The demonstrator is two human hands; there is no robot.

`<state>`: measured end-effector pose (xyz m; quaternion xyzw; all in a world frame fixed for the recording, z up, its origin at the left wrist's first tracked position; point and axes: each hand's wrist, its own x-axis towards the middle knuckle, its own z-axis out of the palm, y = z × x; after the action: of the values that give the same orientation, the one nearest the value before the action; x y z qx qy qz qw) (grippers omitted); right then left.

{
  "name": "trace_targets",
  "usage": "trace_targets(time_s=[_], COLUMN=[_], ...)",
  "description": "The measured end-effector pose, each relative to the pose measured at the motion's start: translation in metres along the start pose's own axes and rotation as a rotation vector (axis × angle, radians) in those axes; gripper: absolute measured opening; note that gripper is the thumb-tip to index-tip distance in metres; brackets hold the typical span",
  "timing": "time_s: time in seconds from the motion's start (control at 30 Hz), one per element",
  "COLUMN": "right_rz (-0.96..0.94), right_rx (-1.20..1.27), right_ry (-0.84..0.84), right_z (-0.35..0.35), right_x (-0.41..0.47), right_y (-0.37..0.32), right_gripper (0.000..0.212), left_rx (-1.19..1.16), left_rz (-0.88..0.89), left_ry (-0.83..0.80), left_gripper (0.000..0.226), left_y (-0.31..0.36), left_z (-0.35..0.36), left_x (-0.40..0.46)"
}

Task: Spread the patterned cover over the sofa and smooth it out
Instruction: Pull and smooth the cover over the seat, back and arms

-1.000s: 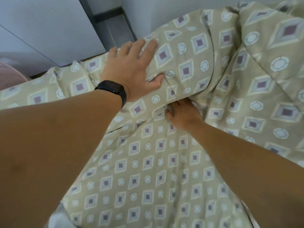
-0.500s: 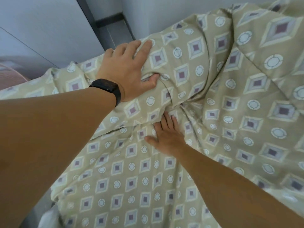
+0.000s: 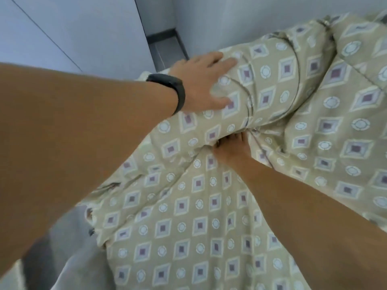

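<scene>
A person leans over a sofa draped in a beige patterned cover [image 3: 209, 216] printed with diamonds and small circles. The cover lies across the seat and runs up over a rounded, padded arm and the back at the far right; its near-left edge hangs bunched and wrinkled off the seat's front corner.

The left hand [image 3: 206, 82] lies flat on top of the covered arm near its far-left end — fingers straight and slightly spread, palm pressing the fabric down. A black band [image 3: 173, 88] circles that wrist.

The right hand [image 3: 232, 149] reaches into the crease where the seat meets the arm. Its fingertips are buried in the fold of fabric, so whether they pinch the cloth or only push it in cannot be told.

Folds radiate from that crease. A white wall [image 3: 62, 28] and a dark strip of floor [image 3: 165, 47] lie beyond the sofa's far-left corner.
</scene>
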<state>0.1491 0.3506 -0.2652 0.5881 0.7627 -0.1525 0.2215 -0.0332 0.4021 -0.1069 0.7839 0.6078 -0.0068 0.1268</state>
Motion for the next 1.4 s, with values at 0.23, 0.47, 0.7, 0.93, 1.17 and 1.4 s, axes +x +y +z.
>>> trace_targets(time_s=[0.23, 0.47, 0.7, 0.93, 1.17, 1.4], right_rz=[-0.31, -0.178, -0.096, -0.374, -0.127, -0.298], right_rx=[0.185, 0.03, 0.0, 0.061, 0.135, 0.014], right_ry=[0.089, 0.04, -0.01, -0.166, -0.232, -0.129], right_z=[0.044, 0.024, 0.008, 0.027, 0.042, 0.033], right_x=[-0.092, -0.026, -0.08, -0.12, -0.026, -0.127], right_y=[-0.055, -0.065, -0.105, -0.181, -0.187, -0.218], right_gripper=[0.063, 0.07, 0.063, 0.059, 0.086, 0.068], left_rx=[0.031, 0.025, -0.008, 0.104, 0.206, 0.135], left_rz=[-0.11, -0.066, -0.04, -0.081, -0.059, -0.047], left_ry=[0.004, 0.086, 0.037, 0.065, 0.178, 0.158], left_gripper=[0.126, 0.119, 0.115, 0.115, 0.114, 0.112], left_y=[-0.063, -0.069, -0.067, -0.132, -0.154, -0.17], left_z=[0.001, 0.013, 0.006, 0.007, 0.026, 0.025], left_x=[-0.082, -0.078, -0.088, -0.192, -0.215, -0.236])
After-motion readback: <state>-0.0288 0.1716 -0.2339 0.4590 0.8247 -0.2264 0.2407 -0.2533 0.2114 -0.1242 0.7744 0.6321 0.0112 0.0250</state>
